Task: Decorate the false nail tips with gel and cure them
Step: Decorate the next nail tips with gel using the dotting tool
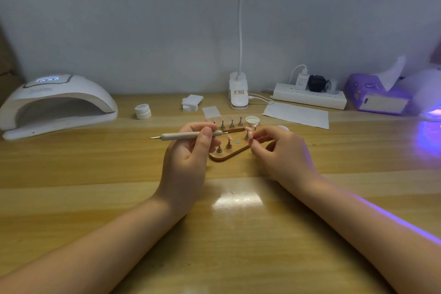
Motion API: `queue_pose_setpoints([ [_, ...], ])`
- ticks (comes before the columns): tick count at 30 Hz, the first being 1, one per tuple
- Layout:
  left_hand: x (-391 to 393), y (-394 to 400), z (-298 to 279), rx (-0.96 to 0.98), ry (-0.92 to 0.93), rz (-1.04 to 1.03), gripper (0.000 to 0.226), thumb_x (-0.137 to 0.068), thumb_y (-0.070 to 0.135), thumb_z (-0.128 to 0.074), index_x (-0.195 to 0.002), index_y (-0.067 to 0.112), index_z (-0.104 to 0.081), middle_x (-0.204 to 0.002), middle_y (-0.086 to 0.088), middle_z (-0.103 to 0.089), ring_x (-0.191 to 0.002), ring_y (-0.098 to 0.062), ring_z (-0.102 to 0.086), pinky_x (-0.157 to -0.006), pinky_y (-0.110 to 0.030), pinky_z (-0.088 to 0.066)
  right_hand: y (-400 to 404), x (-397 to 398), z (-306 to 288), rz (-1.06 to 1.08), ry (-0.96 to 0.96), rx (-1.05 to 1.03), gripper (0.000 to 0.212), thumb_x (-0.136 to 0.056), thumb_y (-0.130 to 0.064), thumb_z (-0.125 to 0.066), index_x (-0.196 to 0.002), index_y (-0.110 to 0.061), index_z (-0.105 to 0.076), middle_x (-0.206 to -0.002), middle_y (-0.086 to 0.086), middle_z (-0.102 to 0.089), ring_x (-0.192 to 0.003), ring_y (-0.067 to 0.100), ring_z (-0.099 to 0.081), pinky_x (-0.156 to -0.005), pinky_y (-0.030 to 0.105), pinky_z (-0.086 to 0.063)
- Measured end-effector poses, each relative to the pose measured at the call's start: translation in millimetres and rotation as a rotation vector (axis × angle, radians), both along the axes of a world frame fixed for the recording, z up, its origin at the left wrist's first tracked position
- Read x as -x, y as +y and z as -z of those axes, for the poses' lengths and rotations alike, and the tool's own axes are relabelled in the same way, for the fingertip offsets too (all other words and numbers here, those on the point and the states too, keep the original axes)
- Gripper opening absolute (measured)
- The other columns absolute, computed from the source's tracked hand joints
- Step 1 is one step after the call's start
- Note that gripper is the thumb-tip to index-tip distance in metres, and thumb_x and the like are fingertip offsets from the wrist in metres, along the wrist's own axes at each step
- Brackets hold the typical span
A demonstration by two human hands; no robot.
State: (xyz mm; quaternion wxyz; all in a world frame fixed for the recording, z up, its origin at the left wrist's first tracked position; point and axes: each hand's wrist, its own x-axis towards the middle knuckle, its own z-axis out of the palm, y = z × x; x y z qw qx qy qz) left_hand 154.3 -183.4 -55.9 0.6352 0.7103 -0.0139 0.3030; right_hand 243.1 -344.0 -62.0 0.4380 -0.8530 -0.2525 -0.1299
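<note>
Honestly nothing's readable here. The nail lamp (57, 100) has a lit display and the clip lamp (238, 93) has a sticker, both too blurry.

- The table (95, 174) is pale wood-grain with a glossy finish; a bright glare patch sits at 6 o'clock from the stand.
- The nail-tip stand (235, 151) has a smooth, shiny brown base, and its small pegs (229, 143) look like dull grey metal.
- The dotting pen (188, 135) has a matt beige barrel and a thin metal tip.
- The nail lamp (57, 100), at 10 o'clock, is glossy white plastic.
- The two stacked gel jars (143, 112) are smooth white plastic.
- The sheet (296, 114), at 2 o'clock, is matt white paper.
- The power strip (310, 99) is white plastic, semi-gloss.
- The tissue pack (372, 95) has shiny purple wrapping.
</note>
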Motion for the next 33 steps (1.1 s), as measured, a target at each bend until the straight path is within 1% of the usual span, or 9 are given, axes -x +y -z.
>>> queue_pose_setpoints([
  [4, -2, 1, 1, 0.027, 0.038, 0.004, 0.015, -0.099, 0.021, -0.047, -0.100, 0.021, -0.062, -0.087, 0.011, -0.070, -0.087, -0.007, -0.067, -0.080, -0.023, -0.055, -2, -7, 2, 0.054, 0.024, 0.070, 0.010, -0.090, -0.025, -0.061, -0.090, -0.035, -0.064, -0.081, -0.028, -0.055, -0.050, 0.001, -0.050, -0.057, 0.022, -0.043],
  [8, -3, 0, 2, 0.040, 0.061, 0.014, 0.016, -0.100, 0.022, -0.047, -0.103, 0.019, -0.062, -0.091, 0.010, -0.070, -0.088, -0.004, -0.066, -0.077, -0.018, -0.054, 0, -10, 5, 0.036, 0.059, 0.134, 0.010, -0.093, -0.023, -0.057, -0.093, -0.033, -0.059, -0.080, -0.026, -0.054, -0.049, -0.002, -0.049, -0.052, 0.022, -0.038],
  [13, -3, 2, 2, 0.079, 0.089, 0.030, 0.016, -0.100, 0.021, -0.048, -0.103, 0.020, -0.063, -0.089, 0.013, -0.070, -0.088, -0.006, -0.067, -0.079, -0.024, -0.055, -1, -14, 5, 0.032, 0.102, 0.210, 0.007, -0.093, -0.029, -0.056, -0.097, -0.031, -0.061, -0.082, -0.023, -0.054, -0.051, 0.001, -0.047, -0.051, 0.022, -0.032],
  [18, -4, 3, 3, 0.109, 0.099, 0.071, 0.016, -0.099, 0.022, -0.048, -0.103, 0.021, -0.063, -0.089, 0.014, -0.070, -0.089, -0.006, -0.067, -0.082, -0.027, -0.053, -1, -15, 2, 0.013, 0.138, 0.220, 0.007, -0.093, -0.031, -0.057, -0.097, -0.029, -0.062, -0.088, -0.021, -0.056, -0.056, 0.004, -0.048, -0.054, 0.024, -0.036],
  [21, -4, 5, 4, 0.081, 0.069, 0.076, 0.016, -0.100, 0.021, -0.047, -0.103, 0.020, -0.063, -0.090, 0.012, -0.070, -0.090, -0.008, -0.066, -0.078, -0.022, -0.054, -2, -12, 1, -0.014, 0.139, 0.202, 0.002, -0.092, -0.030, -0.058, -0.091, -0.031, -0.059, -0.087, -0.023, -0.056, -0.056, 0.003, -0.048, -0.054, 0.022, -0.036],
  [24, -6, 7, 5, 0.100, 0.049, 0.071, 0.016, -0.100, 0.020, -0.047, -0.102, 0.018, -0.063, -0.088, 0.010, -0.071, -0.087, -0.007, -0.066, -0.078, -0.017, -0.052, -1, -7, 0, -0.043, 0.113, 0.212, 0.003, -0.092, -0.031, -0.059, -0.089, -0.032, -0.058, -0.092, -0.013, -0.062, -0.059, 0.004, -0.049, -0.058, 0.024, -0.039],
  [27, -8, 10, 5, 0.144, 0.044, 0.051, 0.016, -0.100, 0.018, -0.047, -0.102, 0.018, -0.063, -0.087, 0.011, -0.071, -0.084, -0.005, -0.066, -0.074, -0.013, -0.051, 0, -4, 0, -0.061, 0.108, 0.208, 0.004, -0.092, -0.032, -0.058, -0.088, -0.033, -0.058, -0.092, -0.008, -0.065, -0.058, 0.006, -0.050, -0.061, 0.027, -0.043],
  [30, -10, 13, 5, 0.175, 0.043, 0.027, 0.016, -0.100, 0.017, -0.047, -0.102, 0.017, -0.063, -0.086, 0.011, -0.072, -0.083, -0.004, -0.066, -0.072, -0.011, -0.050, 0, -4, 1, -0.048, 0.108, 0.213, 0.002, -0.092, -0.032, -0.058, -0.091, -0.031, -0.060, -0.094, -0.009, -0.065, -0.059, 0.005, -0.051, -0.062, 0.027, -0.044],
  [33, -12, 15, 5, 0.186, 0.051, 0.010, 0.016, -0.101, 0.017, -0.046, -0.101, 0.016, -0.063, -0.084, 0.011, -0.071, -0.081, -0.004, -0.066, -0.069, -0.011, -0.049, 0, -6, 2, -0.029, 0.106, 0.220, 0.004, -0.092, -0.031, -0.058, -0.093, -0.030, -0.061, -0.093, -0.011, -0.064, -0.065, 0.004, -0.054, -0.061, 0.023, -0.042],
])
